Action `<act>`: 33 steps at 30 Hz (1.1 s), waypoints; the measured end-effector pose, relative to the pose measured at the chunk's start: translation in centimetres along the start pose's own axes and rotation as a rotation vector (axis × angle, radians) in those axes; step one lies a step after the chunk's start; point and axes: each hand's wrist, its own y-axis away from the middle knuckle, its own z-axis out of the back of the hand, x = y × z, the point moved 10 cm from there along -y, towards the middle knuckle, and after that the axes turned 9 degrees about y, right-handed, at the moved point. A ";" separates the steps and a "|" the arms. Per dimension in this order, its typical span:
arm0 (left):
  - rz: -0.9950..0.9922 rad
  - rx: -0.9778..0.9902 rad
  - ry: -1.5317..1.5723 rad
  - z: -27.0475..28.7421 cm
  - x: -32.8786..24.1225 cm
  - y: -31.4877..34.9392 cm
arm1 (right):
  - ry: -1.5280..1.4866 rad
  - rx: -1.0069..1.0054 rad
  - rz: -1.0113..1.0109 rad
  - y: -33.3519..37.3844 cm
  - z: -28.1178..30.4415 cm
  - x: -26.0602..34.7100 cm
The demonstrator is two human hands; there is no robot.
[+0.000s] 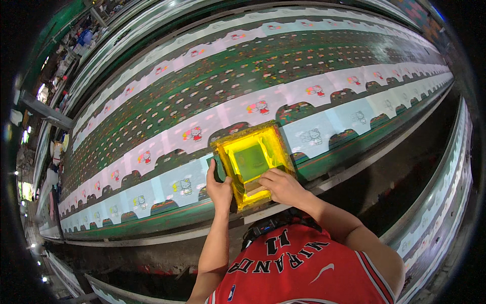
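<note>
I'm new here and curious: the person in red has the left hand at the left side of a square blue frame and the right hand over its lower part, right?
Not quite: the head view shows that the square frame is yellow, not blue. The left hand is indeed at its left side and the right hand over its lower part.

We are handling a square frame (245, 132), its stained rim bright yellow and its yellow mesh surrounding a greenish square window (250, 160). It is spanning the pale blue strip (336, 124), its far edge slanting away toward our right. Inside its near end we are gripping a narrow brownish bar (257, 190), which our fingers are partly hiding.
</note>
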 end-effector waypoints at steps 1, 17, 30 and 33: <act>-0.028 0.001 0.007 -1.2 -1.2 0.3 | 0.008 -0.006 -0.010 0.5 1.1 -1.0; 0.144 0.020 0.067 -23.3 -3.4 4.2 | 0.073 0.019 -0.062 11.3 10.8 -18.7; 0.145 0.052 0.032 -24.4 -3.9 4.4 | 0.051 0.040 -0.043 11.5 11.5 -19.5; 0.121 0.068 -0.026 -24.3 -4.1 4.6 | 0.042 0.057 -0.063 11.9 11.4 -19.3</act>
